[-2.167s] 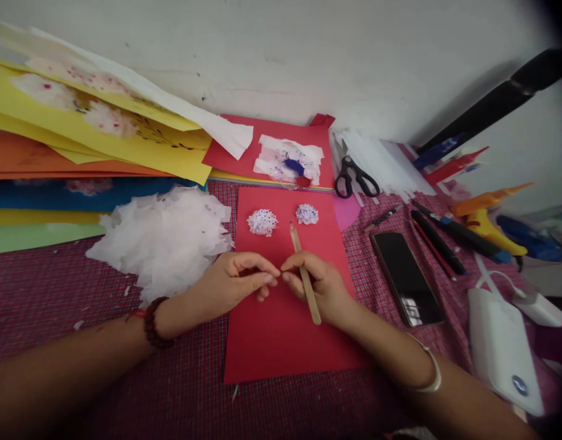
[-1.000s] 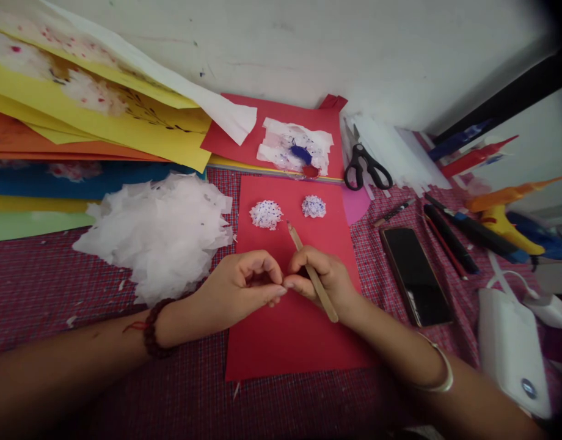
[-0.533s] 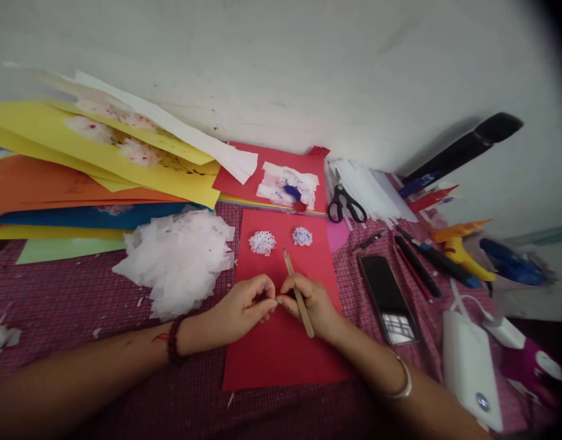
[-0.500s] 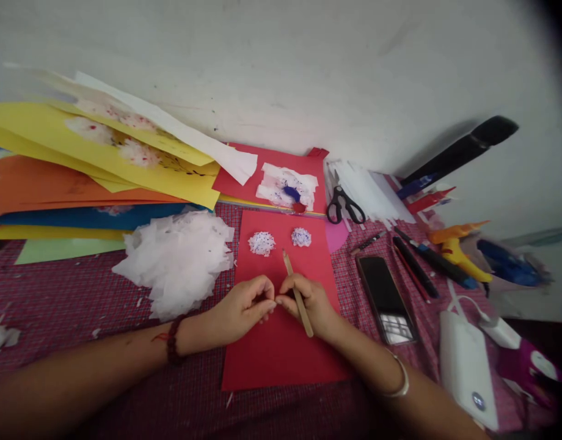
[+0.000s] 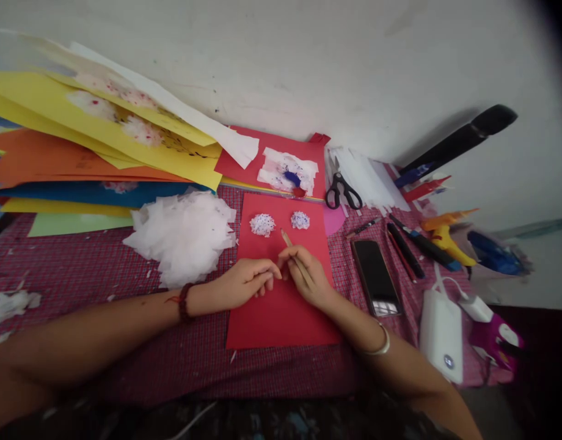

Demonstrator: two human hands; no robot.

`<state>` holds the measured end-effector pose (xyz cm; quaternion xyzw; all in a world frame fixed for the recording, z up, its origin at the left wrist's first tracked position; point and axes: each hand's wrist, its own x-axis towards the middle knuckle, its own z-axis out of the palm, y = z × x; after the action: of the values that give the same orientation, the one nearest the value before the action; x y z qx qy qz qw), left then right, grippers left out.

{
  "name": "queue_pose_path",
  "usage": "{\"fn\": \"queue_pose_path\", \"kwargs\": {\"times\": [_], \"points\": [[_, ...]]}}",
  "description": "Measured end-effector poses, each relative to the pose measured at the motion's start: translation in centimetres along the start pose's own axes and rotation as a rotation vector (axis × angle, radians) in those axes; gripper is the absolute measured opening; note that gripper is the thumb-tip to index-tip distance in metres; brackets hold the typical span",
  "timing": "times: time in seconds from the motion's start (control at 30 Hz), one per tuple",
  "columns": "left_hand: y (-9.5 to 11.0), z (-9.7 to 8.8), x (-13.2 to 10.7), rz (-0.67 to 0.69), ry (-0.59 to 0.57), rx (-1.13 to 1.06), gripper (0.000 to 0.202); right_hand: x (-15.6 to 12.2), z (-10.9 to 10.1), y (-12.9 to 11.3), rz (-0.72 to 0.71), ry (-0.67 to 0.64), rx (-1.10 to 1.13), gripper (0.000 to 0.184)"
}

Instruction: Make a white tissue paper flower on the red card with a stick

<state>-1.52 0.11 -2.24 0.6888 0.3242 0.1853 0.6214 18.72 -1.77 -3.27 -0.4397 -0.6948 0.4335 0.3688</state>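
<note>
My right hand (image 5: 306, 275) is closed around a wooden pencil (image 5: 286, 239), whose tip points away from me. Close by, almost touching it, my left hand (image 5: 244, 282) is closed with curled fingers; anything in them is hidden. Both are over a red sheet of paper (image 5: 281, 327). Toward its far edge sit two fluffy white tissue clusters with purple specks, the left one (image 5: 262, 225) and the smaller right one (image 5: 300, 220). A heap of white tissue pieces (image 5: 182, 235) lies left of the sheet.
Colored papers (image 5: 171, 156) are stacked at the back left. Black-handled scissors (image 5: 343, 192) rest on white strips (image 5: 368, 180) at the back. To the right lie a phone (image 5: 376, 278), markers (image 5: 405, 250), a yellow glue gun (image 5: 448, 244) and a white power bank (image 5: 441, 336).
The view has shifted, so things on the table appear higher. My hands have drawn slightly apart at the fingertips, and the pencil lies lower in the right hand.
</note>
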Motion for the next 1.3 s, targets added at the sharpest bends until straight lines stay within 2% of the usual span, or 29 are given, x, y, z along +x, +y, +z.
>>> {"fn": "queue_pose_path", "kwargs": {"times": [0.17,0.3,0.43,0.53,0.63,0.77,0.97,1.1,1.2,1.3], "points": [[0.3,0.0,-0.5,0.170,0.070,0.275,0.022,0.1,0.2,-0.2,0.023,0.041,0.067,0.032],[-0.3,0.6,-1.0,0.281,-0.040,0.631,0.024,0.1,0.1,-0.3,0.012,0.091,0.059,0.041],[-0.7,0.9,-1.2,0.475,-0.157,0.954,0.026,0.3,0.2,-0.2,0.022,0.196,0.059,0.042],[-0.7,0.9,-1.3,0.582,-0.198,1.015,0.028,0.8,0.3,0.0,0.119,0.267,0.221,0.039],[-1.0,0.7,-1.4,0.620,-0.208,0.979,0.032,1.4,0.2,0.5,0.243,0.286,0.411,0.035],[-1.6,0.6,-1.3,0.554,-0.149,0.783,0.033,1.9,-0.2,1.1,0.260,0.302,0.490,0.031],[-0.9,0.3,-0.8,0.132,0.090,0.353,0.038,2.1,-0.8,0.9,0.238,0.307,0.623,0.031],[-0.1,0.2,-0.6,0.035,0.173,0.273,0.037,1.8,-0.5,0.9,0.227,0.280,0.705,0.030],[-0.1,0.0,-0.5,0.012,0.148,0.272,0.036,1.6,-0.9,0.2,0.251,0.293,0.671,0.031],[-0.4,-0.2,-0.3,0.049,0.019,0.274,0.036,2.1,-3.3,-2.3,0.199,0.335,0.525,0.026]]}}
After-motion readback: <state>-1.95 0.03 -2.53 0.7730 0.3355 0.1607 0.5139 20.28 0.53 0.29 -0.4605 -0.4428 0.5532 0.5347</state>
